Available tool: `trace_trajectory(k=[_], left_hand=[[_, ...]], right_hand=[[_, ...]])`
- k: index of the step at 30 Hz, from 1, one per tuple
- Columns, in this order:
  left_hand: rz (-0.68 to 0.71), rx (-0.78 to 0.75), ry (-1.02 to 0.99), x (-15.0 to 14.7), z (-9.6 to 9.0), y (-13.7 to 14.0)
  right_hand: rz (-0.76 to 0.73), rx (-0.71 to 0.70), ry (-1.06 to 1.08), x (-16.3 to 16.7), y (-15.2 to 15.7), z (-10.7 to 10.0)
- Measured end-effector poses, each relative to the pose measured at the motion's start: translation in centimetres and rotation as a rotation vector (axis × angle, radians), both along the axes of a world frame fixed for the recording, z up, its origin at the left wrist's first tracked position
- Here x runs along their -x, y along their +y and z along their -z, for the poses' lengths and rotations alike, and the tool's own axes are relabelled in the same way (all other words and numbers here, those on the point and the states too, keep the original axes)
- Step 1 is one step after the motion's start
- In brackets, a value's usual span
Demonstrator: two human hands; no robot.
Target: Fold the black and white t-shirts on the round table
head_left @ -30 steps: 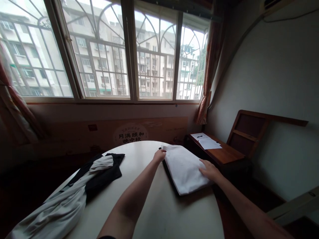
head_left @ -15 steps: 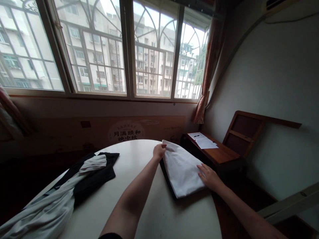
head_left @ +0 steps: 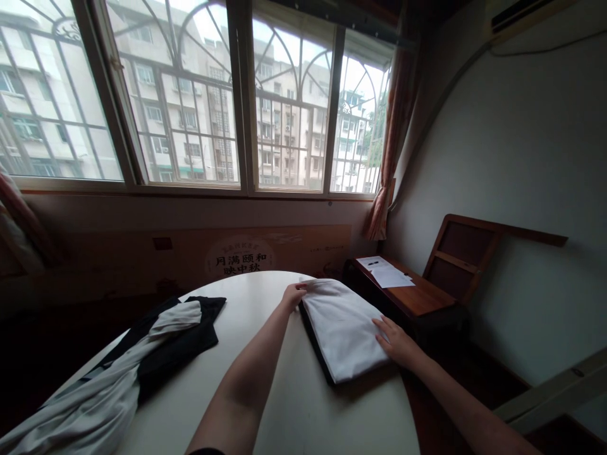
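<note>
A folded white garment (head_left: pixel 346 328) lies on the right side of the round white table (head_left: pixel 265 379), with a dark cloth (head_left: pixel 317 344) showing under its left edge. My left hand (head_left: pixel 291 296) pinches the white garment at its far left corner. Flat on the garment's right edge rests my right hand (head_left: pixel 396 341), its fingers stretched out. To the left, a crumpled light grey garment (head_left: pixel 99 392) lies over a black garment (head_left: pixel 183 344) and runs along the table's left edge.
Past the table's right side stands a low wooden bench (head_left: pixel 422 297) bearing white papers (head_left: pixel 389 272) and a dark pen. A wooden panel (head_left: pixel 467 253) leans by the wall. Behind the table are a printed box (head_left: pixel 303 249) and barred windows (head_left: pixel 289 126).
My left hand has pulled the garment's far corner slightly left and toward me. My right hand stays on the right edge. The camera view has tilted up a little.
</note>
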State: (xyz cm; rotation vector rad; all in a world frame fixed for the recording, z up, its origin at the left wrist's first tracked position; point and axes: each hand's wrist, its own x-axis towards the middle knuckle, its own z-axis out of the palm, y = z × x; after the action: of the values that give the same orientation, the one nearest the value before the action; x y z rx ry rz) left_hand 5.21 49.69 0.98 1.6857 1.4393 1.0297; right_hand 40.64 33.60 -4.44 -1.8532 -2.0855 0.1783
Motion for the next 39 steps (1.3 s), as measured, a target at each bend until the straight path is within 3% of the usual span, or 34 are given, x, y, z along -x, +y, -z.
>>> trace_trajectory(k=[5, 10, 16, 19, 21, 23, 27, 29, 34, 39], left_hand=[[-0.027, -0.06, 0.057, -1.3, -1.8, 1.2], [-0.11, -0.106, 0.172, -1.7, -2.2, 1.1], [-0.167, 0.0, 0.401, -1.3, -1.4, -1.2], [-0.15, -0.052, 0.513, -2.3, -2.2, -3.8], [-0.053, -0.136, 0.576, -3.5, -2.7, -6.7], [0.131, -0.221, 0.625, -4.8, -2.7, -10.5], [0.619, -0.251, 0.735, -6.2, -1.0, -18.5], [0.757, -0.227, 0.795, -6.0, -0.1, -21.1], [0.739, -0.259, 0.84, -4.7, 0.7, -23.0], [0.697, -0.353, 0.893, -4.3, 0.8, -22.8]], right_hand=[[0.015, 0.002, -0.036, 0.7, -0.5, -1.2], [-0.11, -0.022, -0.061, 1.4, -1.7, -2.2], [-0.174, 0.015, 0.043, 0.1, -1.1, -1.3], [-0.064, 0.019, 0.261, -1.4, 0.5, -0.7], [0.086, 0.092, 0.448, -2.1, 1.7, -0.5], [0.186, 0.19, 0.57, -2.5, 2.7, -0.3], [0.124, 0.346, 0.695, -2.5, 3.4, -0.3], [0.075, 0.375, 0.751, -2.4, 3.2, -0.7], [0.051, 0.349, 0.752, -2.5, 2.8, -2.0], [0.171, 0.297, 0.557, -1.8, 2.5, -1.9]])
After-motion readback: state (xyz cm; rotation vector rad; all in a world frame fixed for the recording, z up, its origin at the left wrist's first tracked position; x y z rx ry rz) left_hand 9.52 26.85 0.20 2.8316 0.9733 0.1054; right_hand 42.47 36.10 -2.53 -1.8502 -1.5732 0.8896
